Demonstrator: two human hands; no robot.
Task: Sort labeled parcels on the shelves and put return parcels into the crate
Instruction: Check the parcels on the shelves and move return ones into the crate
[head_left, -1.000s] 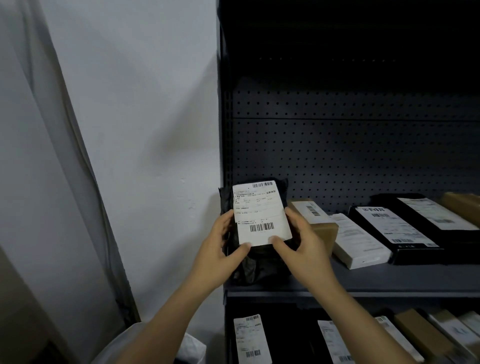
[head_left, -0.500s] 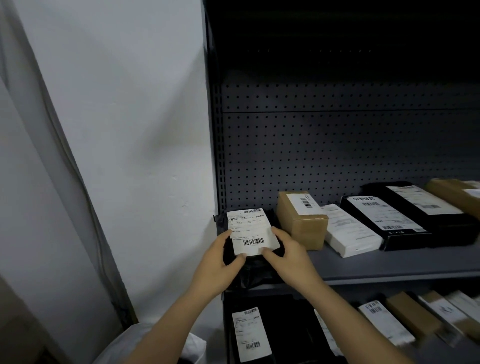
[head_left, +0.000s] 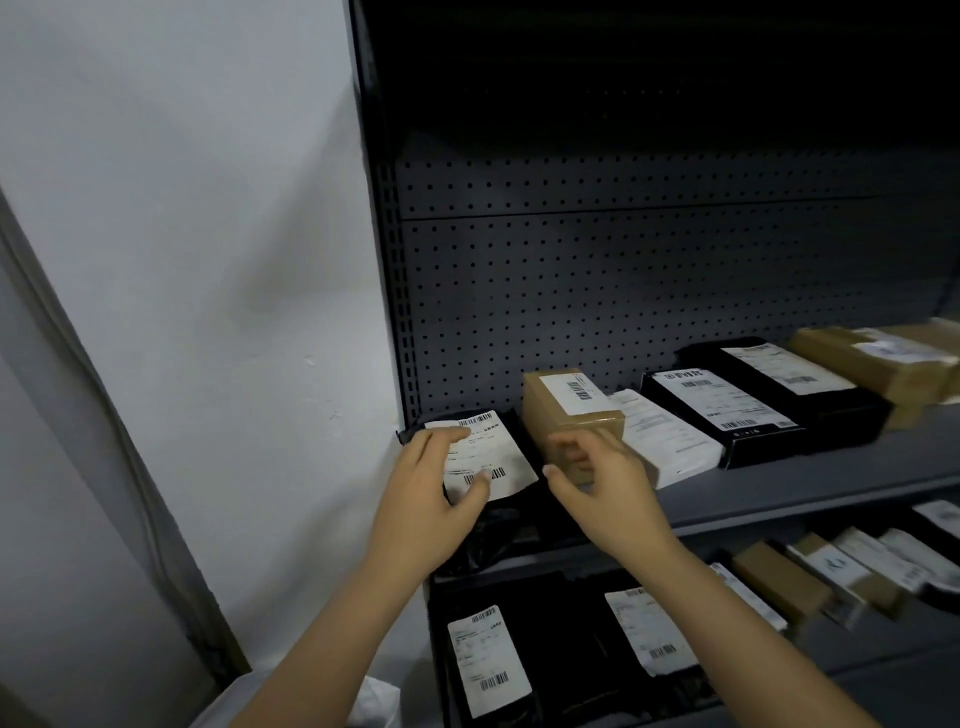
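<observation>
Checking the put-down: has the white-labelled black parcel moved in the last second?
Yes. The black parcel came down: from upright, overlapping the brown box, to lying on the shelf left of it.

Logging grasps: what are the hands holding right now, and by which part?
Nothing clearly gripped: left hand rests on the label of the black parcel; right hand is empty.
</observation>
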